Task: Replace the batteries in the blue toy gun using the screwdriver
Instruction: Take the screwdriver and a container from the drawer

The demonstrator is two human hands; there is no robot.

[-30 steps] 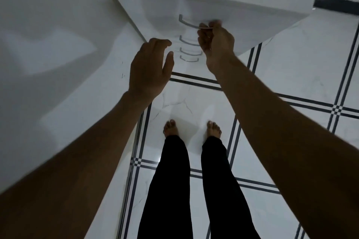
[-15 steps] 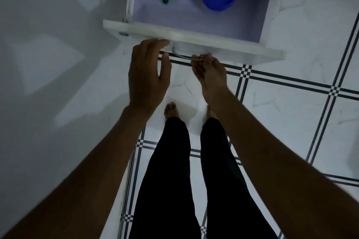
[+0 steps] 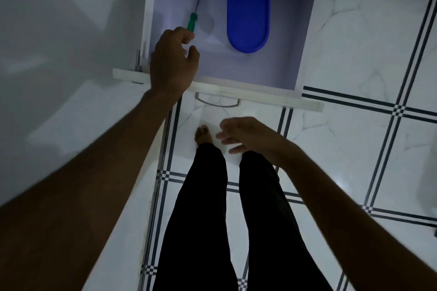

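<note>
Head view: a drawer (image 3: 236, 92) stands pulled out over the tiled floor (image 3: 354, 149). In it a green-handled screwdriver (image 3: 192, 23) lies at the left, a blue oval box (image 3: 248, 7) beside it. The left hand (image 3: 172, 61) reaches in, fingers loosely curled just beside the handle, its grip holding nothing. The right hand (image 3: 248, 133) hangs below the drawer front, fingers spread, grip empty. No toy gun shows.

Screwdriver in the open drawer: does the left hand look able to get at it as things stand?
Probably yes. The left hand is already inside the open drawer, fingers curled just short of the screwdriver's green handle, with nothing between them. The blue container lies apart to the side.
</note>
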